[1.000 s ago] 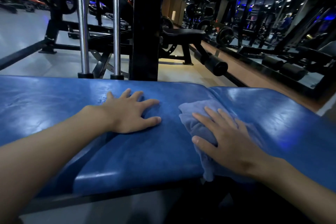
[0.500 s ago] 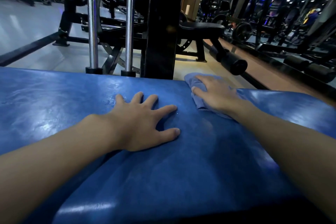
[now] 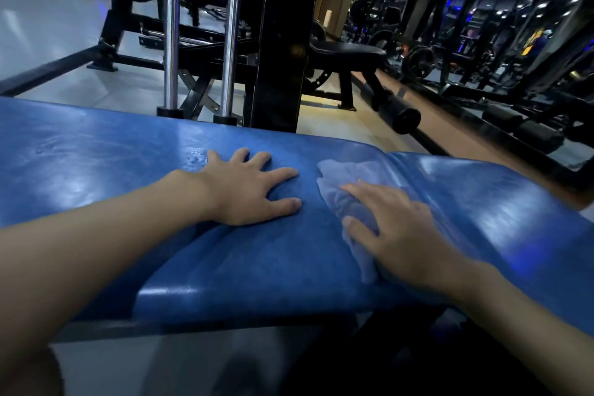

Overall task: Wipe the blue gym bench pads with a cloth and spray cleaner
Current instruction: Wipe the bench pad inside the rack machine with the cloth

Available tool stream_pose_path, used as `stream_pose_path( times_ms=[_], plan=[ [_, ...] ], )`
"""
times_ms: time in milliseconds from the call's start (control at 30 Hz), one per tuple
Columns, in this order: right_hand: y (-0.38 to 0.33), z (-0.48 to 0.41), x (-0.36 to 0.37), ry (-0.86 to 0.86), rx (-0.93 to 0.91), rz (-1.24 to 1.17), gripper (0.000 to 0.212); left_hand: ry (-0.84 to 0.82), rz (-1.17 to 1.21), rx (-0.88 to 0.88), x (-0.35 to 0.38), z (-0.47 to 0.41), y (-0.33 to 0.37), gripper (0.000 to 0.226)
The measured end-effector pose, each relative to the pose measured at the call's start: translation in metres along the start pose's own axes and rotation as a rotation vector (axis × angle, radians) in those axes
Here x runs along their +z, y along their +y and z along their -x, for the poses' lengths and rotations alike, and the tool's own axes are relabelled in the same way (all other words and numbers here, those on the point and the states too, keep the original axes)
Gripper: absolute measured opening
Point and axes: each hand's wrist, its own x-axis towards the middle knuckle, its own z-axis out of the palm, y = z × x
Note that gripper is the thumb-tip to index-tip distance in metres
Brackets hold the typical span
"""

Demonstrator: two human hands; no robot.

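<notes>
1. Pale blue cloth (image 3: 337, 180): spread flat on blue bench pad (image 3: 257, 267), just beside the seam between two pads.
2. Right hand (image 3: 401, 235): fingers straight and spread, pressing down on cloth, gripping nothing.
3. Left hand (image 3: 247, 190): splayed flat on bare pad, holding nothing; droplets (image 3: 196, 156) just beyond.
4. Step in hand, by judgement: wiping stroke. Next move: firm sweep toward droplets, left hand lifted clear.
5. Black upright (image 3: 279, 42) behind bench.
</notes>
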Motion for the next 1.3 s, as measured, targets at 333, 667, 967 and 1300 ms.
stream_pose_path(
  times_ms=[333, 667, 967, 1300],
  plan=[
    [-0.008, 0.021, -0.001, -0.061, -0.013, 0.076, 0.082, -0.018, 0.043, -0.035, -0.003, 0.016, -0.022, 0.084],
    [0.005, -0.135, 0.024, 0.007, 0.038, 0.01, 0.058, 0.069, -0.011, -0.018, 0.006, 0.011, -0.024, 0.085],
    [-0.001, -0.172, 0.029, 0.009, 0.089, 0.055, 0.051, 0.061, -0.007, -0.025, 0.006, 0.011, -0.024, 0.085],
    [-0.022, -0.031, 0.013, -0.01, -0.028, 0.016, 0.069, 0.009, 0.008, -0.036, 0.002, 0.015, -0.023, 0.08]
  ],
)
